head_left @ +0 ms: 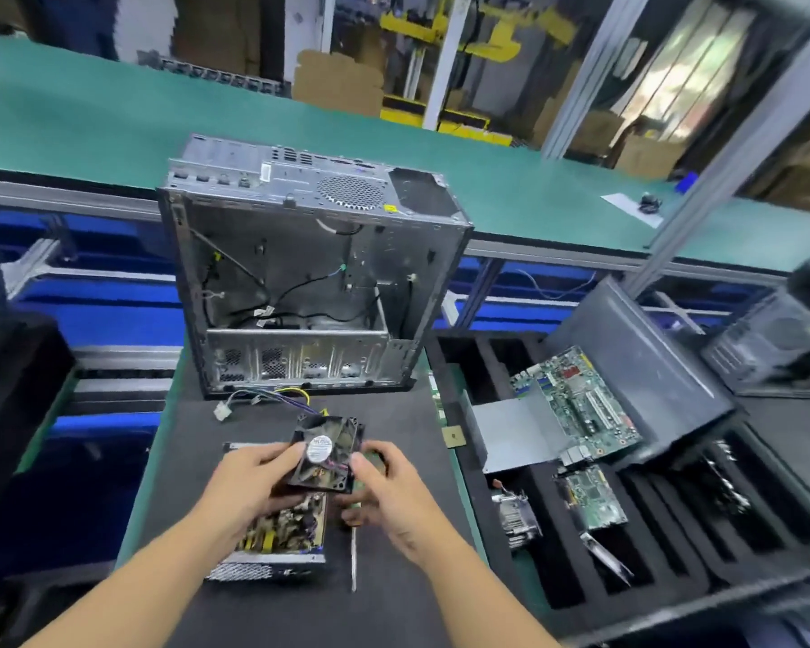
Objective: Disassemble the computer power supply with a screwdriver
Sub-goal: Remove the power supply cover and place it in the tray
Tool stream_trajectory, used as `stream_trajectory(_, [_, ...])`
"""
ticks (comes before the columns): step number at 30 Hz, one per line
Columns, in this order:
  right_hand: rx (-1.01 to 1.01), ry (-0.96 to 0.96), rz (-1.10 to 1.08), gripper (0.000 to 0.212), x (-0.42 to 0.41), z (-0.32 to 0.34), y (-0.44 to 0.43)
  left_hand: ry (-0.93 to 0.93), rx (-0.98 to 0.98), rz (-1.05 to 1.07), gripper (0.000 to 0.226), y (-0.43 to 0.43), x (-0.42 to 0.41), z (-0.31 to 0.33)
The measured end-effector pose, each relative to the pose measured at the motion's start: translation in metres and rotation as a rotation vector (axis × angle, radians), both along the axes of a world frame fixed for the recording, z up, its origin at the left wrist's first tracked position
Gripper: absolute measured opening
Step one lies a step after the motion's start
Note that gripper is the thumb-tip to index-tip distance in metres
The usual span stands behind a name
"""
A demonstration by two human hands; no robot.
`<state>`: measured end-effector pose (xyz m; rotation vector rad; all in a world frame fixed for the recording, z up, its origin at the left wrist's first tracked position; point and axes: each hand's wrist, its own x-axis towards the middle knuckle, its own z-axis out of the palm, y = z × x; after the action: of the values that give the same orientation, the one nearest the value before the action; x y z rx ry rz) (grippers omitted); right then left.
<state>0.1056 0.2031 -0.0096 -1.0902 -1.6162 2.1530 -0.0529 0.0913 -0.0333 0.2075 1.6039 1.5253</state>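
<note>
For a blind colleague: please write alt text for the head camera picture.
Two hands hold a black cooling fan above an opened power supply on a dark mat, the left hand at its left edge, the right hand at its right. A screwdriver lies beside the supply; an open computer case stands behind.

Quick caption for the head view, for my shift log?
Left hand and right hand hold a black fan over the opened power supply, screwdriver beside it, open computer case behind.

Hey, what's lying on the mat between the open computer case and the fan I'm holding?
Head view: a bundle of coloured wires with a white connector lies between case and fan.
</note>
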Motion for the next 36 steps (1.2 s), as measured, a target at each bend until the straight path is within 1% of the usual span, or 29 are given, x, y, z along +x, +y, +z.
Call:
stream_trajectory(2, [-0.076, 0.084, -0.118, 0.03, 0.019, 0.004, 0.016, 0.001, -0.011, -0.047, 0.019, 0.023, 0.014, 0.002])
stream_trajectory(4, [-0.094, 0.118, -0.195, 0.037, 0.039, 0.006, 0.033, 0.013, -0.016, -0.07, 0.016, 0.047, 0.032, 0.006])
stream_trajectory(7, [-0.024, 0.053, -0.283, 0.048, 0.071, 0.0, 0.056, 0.03, -0.015, -0.133, 0.012, 0.081, 0.063, 0.012])
stream_trajectory(10, [-0.056, 0.002, -0.376, 0.046, 0.105, -0.009, 0.08, 0.018, -0.009, -0.271, 0.017, 0.112, 0.091, 0.013])
stream_trajectory(13, [-0.101, -0.075, -0.471, 0.043, 0.134, -0.019, 0.109, 0.035, -0.05, -0.446, 0.018, 0.139, 0.111, 0.009])
stream_trajectory(15, [-0.037, -0.169, -0.509, 0.04, 0.148, -0.022, 0.13, 0.025, -0.093, -0.521, 0.015, 0.156, 0.121, 0.004])
stream_trajectory(16, [0.014, -0.231, -0.516, 0.041, 0.153, -0.022, 0.141, 0.032, -0.119, -0.542, 0.02, 0.163, 0.125, 0.0])
stream_trajectory(17, [0.074, -0.29, -0.516, 0.043, 0.156, -0.02, 0.152, 0.046, -0.148, -0.557, 0.03, 0.17, 0.128, -0.003])
stream_trajectory(18, [0.146, -0.348, -0.518, 0.045, 0.158, -0.019, 0.162, 0.062, -0.177, -0.577, 0.036, 0.175, 0.13, -0.007])
stream_trajectory(20, [0.351, -0.467, -0.525, 0.052, 0.158, -0.015, 0.184, 0.081, -0.23, -0.615, 0.036, 0.182, 0.132, -0.011])
stream_trajectory(23, [0.642, -0.639, -0.459, 0.056, 0.151, -0.013, 0.212, 0.105, -0.282, -0.594, 0.032, 0.186, 0.127, -0.018])
stream_trajectory(24, [0.719, -0.704, -0.412, 0.052, 0.147, -0.013, 0.22, 0.117, -0.293, -0.572, 0.03, 0.187, 0.125, -0.021])
stream_trajectory(26, [0.829, -0.824, -0.298, 0.037, 0.134, -0.015, 0.235, 0.121, -0.316, -0.524, 0.028, 0.187, 0.121, -0.025])
stream_trajectory(28, [0.856, -0.882, -0.202, 0.028, 0.12, -0.019, 0.246, 0.116, -0.336, -0.488, 0.027, 0.186, 0.118, -0.028])
stream_trajectory(32, [0.833, -0.961, -0.036, 0.034, 0.101, -0.031, 0.264, 0.116, -0.361, -0.403, 0.023, 0.181, 0.116, -0.029])
stream_trajectory(33, [0.836, -0.99, 0.014, 0.038, 0.099, -0.033, 0.264, 0.117, -0.366, -0.384, 0.023, 0.179, 0.115, -0.028])
stream_trajectory(35, [0.853, -1.079, 0.126, 0.055, 0.097, -0.036, 0.259, 0.118, -0.373, -0.346, 0.023, 0.179, 0.113, -0.027])
stream_trajectory(36, [0.891, -1.135, 0.164, 0.057, 0.097, -0.036, 0.256, 0.117, -0.375, -0.328, 0.022, 0.179, 0.112, -0.027])
